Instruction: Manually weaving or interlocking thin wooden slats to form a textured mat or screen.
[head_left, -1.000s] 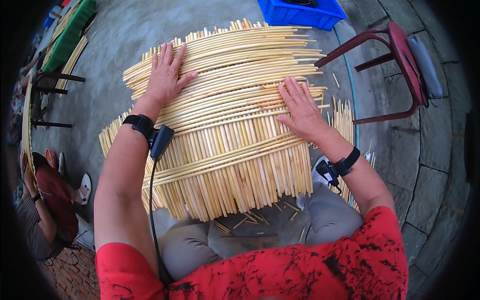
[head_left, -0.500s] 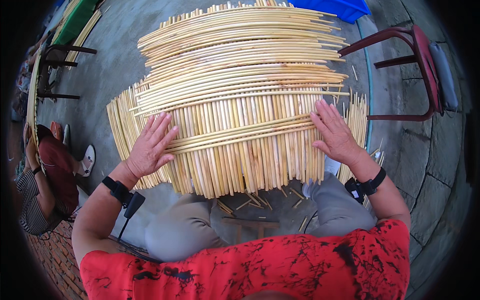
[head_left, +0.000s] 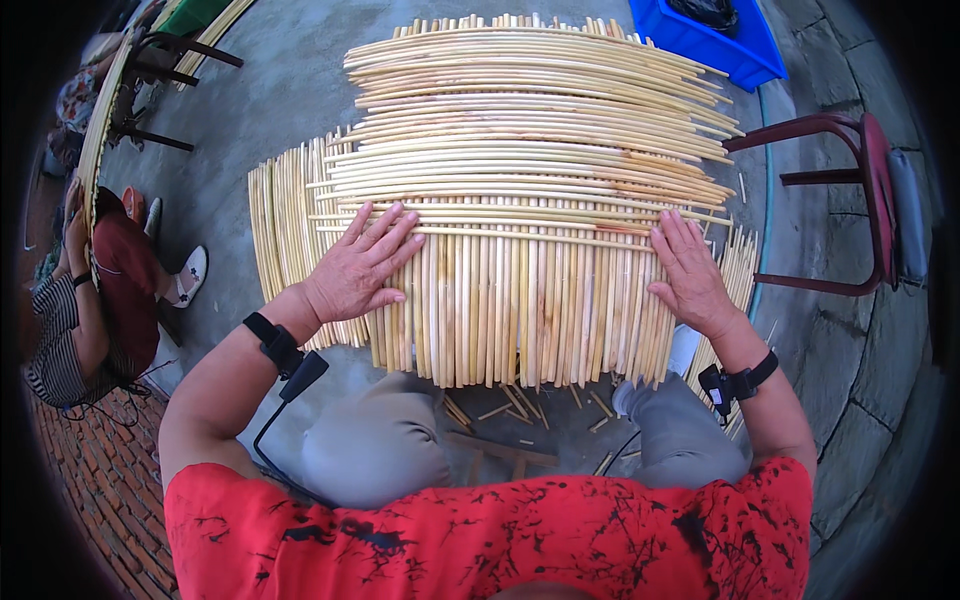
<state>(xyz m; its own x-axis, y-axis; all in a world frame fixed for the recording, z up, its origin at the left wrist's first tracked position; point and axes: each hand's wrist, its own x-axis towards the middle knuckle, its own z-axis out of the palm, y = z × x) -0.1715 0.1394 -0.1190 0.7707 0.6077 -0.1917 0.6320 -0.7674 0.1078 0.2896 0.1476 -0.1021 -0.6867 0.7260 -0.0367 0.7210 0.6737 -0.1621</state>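
Pale peeled sticks form a wide layered mat in front of me. Its lower layer of upright sticks (head_left: 520,320) points toward my knees, and crosswise sticks (head_left: 520,150) lie over the far part in rows. My left hand (head_left: 362,262) rests flat with fingers spread, its fingertips on the left part of the nearest crosswise sticks. At the other side my right hand (head_left: 697,280) lies palm down, fingers stretched out, touching the right part of those same sticks. Neither hand grips anything. Both wrists wear black bands with small devices and cables.
A dark red chair frame (head_left: 868,210) stands at the right, and a blue bin (head_left: 750,55) holding something black is behind it. Cut stick pieces (head_left: 515,402) lie on the floor between my knees. Another person (head_left: 110,300) sits at the left, beside a dark-legged stand (head_left: 165,140).
Both hands have pushed the loose crosswise sticks away from me, up against the other rows. The view has also shifted, so the mat appears farther right.
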